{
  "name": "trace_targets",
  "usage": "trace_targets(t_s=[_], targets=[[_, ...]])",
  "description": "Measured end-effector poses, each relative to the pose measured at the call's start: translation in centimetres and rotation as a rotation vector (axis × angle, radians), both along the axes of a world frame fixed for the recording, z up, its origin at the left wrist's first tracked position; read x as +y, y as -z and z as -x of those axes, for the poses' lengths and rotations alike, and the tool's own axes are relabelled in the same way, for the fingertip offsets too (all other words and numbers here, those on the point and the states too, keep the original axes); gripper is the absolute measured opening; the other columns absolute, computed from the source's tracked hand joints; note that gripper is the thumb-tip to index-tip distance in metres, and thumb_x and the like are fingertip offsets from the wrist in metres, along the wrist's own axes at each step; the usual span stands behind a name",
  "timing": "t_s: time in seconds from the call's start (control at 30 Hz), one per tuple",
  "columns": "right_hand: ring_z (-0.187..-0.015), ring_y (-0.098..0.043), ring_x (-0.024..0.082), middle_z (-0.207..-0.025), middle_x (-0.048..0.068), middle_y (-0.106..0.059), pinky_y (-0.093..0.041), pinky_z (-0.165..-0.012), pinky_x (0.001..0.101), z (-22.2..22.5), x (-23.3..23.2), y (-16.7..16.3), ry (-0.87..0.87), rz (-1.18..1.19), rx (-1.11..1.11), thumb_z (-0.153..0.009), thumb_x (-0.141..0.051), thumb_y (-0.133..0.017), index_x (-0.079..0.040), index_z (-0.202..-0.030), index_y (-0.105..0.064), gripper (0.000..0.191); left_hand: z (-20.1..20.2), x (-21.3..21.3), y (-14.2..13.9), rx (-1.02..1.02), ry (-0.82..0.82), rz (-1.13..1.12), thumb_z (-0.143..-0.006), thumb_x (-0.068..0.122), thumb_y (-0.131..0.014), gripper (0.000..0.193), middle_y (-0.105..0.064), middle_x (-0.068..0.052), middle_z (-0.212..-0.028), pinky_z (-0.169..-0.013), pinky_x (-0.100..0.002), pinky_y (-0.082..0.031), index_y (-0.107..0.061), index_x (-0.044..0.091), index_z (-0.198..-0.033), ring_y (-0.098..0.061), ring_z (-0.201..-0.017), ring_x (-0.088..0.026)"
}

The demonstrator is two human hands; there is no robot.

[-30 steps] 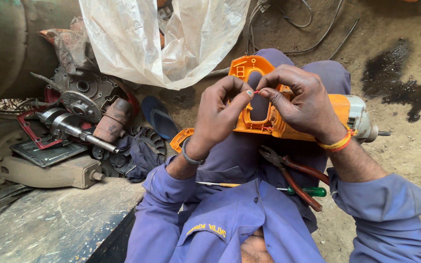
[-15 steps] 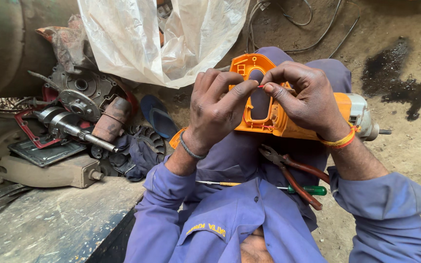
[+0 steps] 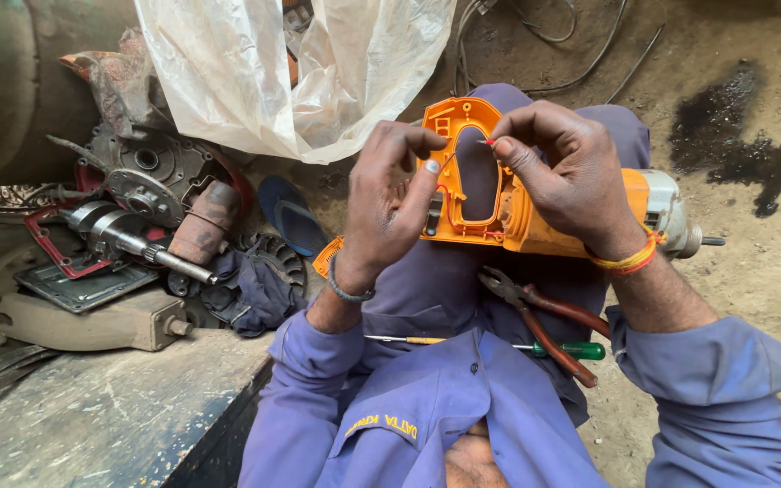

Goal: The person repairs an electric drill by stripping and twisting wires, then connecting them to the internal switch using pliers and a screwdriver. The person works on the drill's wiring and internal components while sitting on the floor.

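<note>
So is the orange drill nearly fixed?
Hard to say, but not yet. Done: the drill is opened, its handle shell bare inside. In hand: both hands, left hand and right hand, pinch a thin red wire at the handle. Left: the shell looks unclosed; pliers and screwdriver wait on the lap.

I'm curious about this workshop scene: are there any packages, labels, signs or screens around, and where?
Crumpled translucent white plastic bag: lies on the ground at top centre, above the hands; something reddish shows through it.
Yellow embroidered lettering patch: on the chest of the blue work shirt, bottom centre.
No signs or screens in view.
</note>
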State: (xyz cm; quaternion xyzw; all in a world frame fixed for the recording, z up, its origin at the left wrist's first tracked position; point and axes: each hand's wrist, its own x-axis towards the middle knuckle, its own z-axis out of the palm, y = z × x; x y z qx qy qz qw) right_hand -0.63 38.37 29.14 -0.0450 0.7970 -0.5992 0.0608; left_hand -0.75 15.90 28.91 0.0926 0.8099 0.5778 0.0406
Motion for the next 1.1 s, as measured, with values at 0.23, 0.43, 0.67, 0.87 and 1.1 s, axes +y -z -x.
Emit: trace_targets(t_s=[0.23,0.43,0.67,0.87,1.1], targets=[[-0.095,-0.067,0.006,-0.1,0.004,-0.072,-0.056,-0.087,0.022,0.1,0.1,0.5,0.0,0.163,-0.043,-0.109,-0.006,-0.064,0.003,-0.112,-0.066,0.01,-0.4,-0.4,1.3,0.193,0.069,0.201,-0.092,0.009,-0.073,0.023,-0.063,-0.012,-0.108,-0.088,-0.037,-0.05,-0.069,0.004,-0.114,-0.062,-0.1,-0.027],[-0.096,-0.07,0.01,-0.1,0.007,-0.073,-0.058,-0.09,0.0246,0.2,0.2,0.3,-0.002,0.233,-0.059,-0.11,-0.005,-0.061,0.004,-0.115,-0.064,0.01,-0.3,-0.5,2.0,-0.011,0.048,0.124,-0.091,0.009,-0.072,0.013,-0.064,-0.007,-0.088,-0.069,-0.031,-0.047,-0.073,0.003,-0.102,-0.056,-0.074,-0.017],[-0.096,-0.07,0.01,-0.101,0.008,-0.073,-0.058,-0.09,0.0247,0.3,0.1,0.2,0.0,0.231,-0.071,-0.111,-0.006,-0.06,0.005,-0.116,-0.063,0.012,-0.5,-1.0,2.1,-0.111,0.02,0.016,-0.09,0.009,-0.07,0.011,-0.064,-0.003,-0.088,-0.065,-0.024,-0.046,-0.07,0.001,-0.099,-0.05,-0.071,-0.007],[-0.096,-0.07,0.01,-0.101,0.008,-0.073,-0.058,-0.089,0.0247,0.3,0.2,0.1,0.006,0.209,-0.076,-0.111,-0.006,-0.06,0.005,-0.115,-0.063,0.012,-0.7,-1.1,2.2,-0.172,0.021,-0.034,-0.091,0.009,-0.07,0.011,-0.065,0.001,-0.085,-0.064,-0.021,-0.045,-0.069,0.001,-0.099,-0.049,-0.07,-0.003],[-0.095,-0.07,0.01,-0.101,0.008,-0.073,-0.057,-0.088,0.0236,0.2,0.3,0.1,0.011,0.199,-0.085,-0.111,-0.006,-0.06,0.004,-0.115,-0.063,0.011,-0.8,-1.4,2.5,-0.239,0.033,-0.068,-0.093,0.009,-0.07,0.011,-0.062,0.004,-0.083,-0.063,-0.019,-0.044,-0.069,0.001,-0.1,-0.048,-0.071,0.0]])
